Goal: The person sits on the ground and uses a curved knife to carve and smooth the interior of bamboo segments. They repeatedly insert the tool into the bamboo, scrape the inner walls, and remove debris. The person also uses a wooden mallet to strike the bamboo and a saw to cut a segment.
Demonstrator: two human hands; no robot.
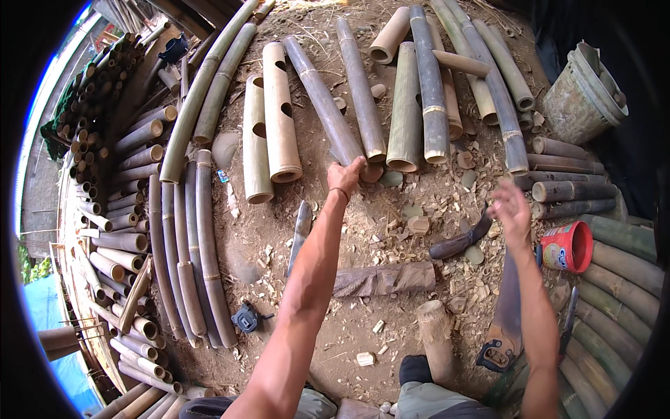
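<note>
Hands well apart. Left hand (343, 177) at near end of dark bamboo pole (322, 101); whether closed on it, cannot tell. Right hand (511, 215) free, blurred, fingers parted. Pole could roll into neighbouring pole (359, 91) if nudged sideways, being round. Right forearm could scrape handsaw (508, 304) if lowered. Pole runs ahead and leftward from left hand, well left of right hand.

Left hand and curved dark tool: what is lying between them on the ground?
In the head view, scattered wood scraps lie between the left hand and the curved dark tool.
</note>
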